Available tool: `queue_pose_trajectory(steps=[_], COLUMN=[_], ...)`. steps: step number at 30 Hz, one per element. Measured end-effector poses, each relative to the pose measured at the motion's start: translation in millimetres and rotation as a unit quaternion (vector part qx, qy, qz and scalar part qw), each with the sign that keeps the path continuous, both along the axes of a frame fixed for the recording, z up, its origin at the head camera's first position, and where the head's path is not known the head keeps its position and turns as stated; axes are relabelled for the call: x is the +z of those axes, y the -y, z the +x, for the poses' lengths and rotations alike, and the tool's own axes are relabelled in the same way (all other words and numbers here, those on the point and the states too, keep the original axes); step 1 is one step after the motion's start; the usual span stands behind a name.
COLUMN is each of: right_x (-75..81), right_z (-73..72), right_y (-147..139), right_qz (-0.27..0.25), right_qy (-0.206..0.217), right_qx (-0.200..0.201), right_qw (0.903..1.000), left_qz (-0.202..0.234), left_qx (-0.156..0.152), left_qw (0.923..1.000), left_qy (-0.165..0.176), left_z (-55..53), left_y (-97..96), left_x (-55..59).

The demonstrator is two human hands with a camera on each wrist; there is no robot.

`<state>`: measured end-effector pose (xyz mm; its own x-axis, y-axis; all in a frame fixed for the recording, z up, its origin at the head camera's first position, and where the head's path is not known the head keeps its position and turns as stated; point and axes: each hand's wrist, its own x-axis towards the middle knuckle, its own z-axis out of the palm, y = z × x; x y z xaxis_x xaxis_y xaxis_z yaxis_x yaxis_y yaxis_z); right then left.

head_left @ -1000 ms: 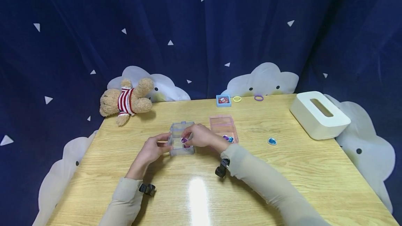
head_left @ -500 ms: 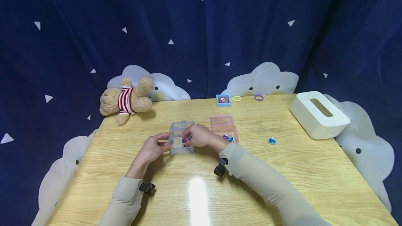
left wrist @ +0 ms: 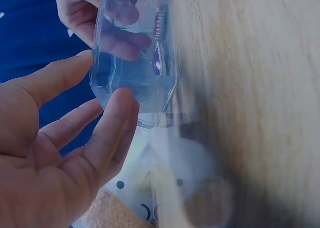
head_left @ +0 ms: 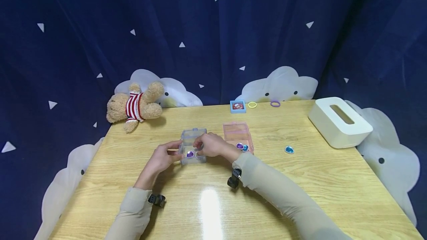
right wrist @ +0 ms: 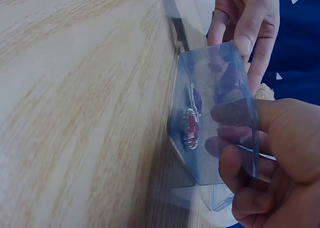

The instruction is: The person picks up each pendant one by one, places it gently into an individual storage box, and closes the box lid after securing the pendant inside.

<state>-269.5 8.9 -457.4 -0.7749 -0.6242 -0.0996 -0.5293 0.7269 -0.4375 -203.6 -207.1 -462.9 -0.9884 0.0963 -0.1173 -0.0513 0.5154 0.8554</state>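
A clear bluish box (head_left: 194, 160) with its lid raised sits on the table. My left hand (head_left: 162, 157) holds its left end between thumb and fingers. Inside, a purple gem (head_left: 190, 154) with a silvery rim lies near the left side. A pinkish-red gem (right wrist: 192, 129) lies beside it, mostly covered by my right hand in the head view. My right hand (head_left: 211, 145) reaches over the right wall, with fingertips (right wrist: 216, 144) inside the box, apart from both gems. Right of it stands an opened pink box (head_left: 237, 133) containing a purple gem (head_left: 240, 146) and a blue gem (head_left: 245, 147).
Another blue gem (head_left: 289, 150) lies on the table to the right. At the back are a small blue-framed picture (head_left: 238, 106), a yellow ring (head_left: 252, 105) and a purple ring (head_left: 275, 104). A teddy bear (head_left: 134, 106) lies back left; a white tissue box (head_left: 340, 122) stands right.
The purple gem that my right fingers held over the blue box now lies in its left part, let go. My left hand and both boxes have stayed in place.
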Motion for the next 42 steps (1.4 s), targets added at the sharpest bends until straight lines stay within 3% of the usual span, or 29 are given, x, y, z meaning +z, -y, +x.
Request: queue_pose_trajectory(steps=[9,21,36,42], right_x=[1.2,18.4,39.7,40.1], right_z=[-0.5,-4.2,-6.0,-7.0], right_y=[-5.6,-37.1,-87.5,-111.7], right_qz=[-0.032,-0.148,-0.149,-0.162], right_qy=[0.01,0.031,-0.004,-0.009], right_qx=[0.004,0.002,-0.053,-0.068], right_qw=[0.9994,0.9884,0.9873,0.9845], left_qz=[0.002,0.001,-0.001,0.0], left_qx=[0.002,0.004,0.003,0.0], left_qw=[1.0,1.0,1.0,1.0], left_qy=[0.002,0.0,0.004,-0.001], left_z=[0.4,-0.5,0.3,0.5], left_y=[-0.8,-0.5,-1.0,-0.7], left_x=[-0.3,2.2,0.6,0.6])
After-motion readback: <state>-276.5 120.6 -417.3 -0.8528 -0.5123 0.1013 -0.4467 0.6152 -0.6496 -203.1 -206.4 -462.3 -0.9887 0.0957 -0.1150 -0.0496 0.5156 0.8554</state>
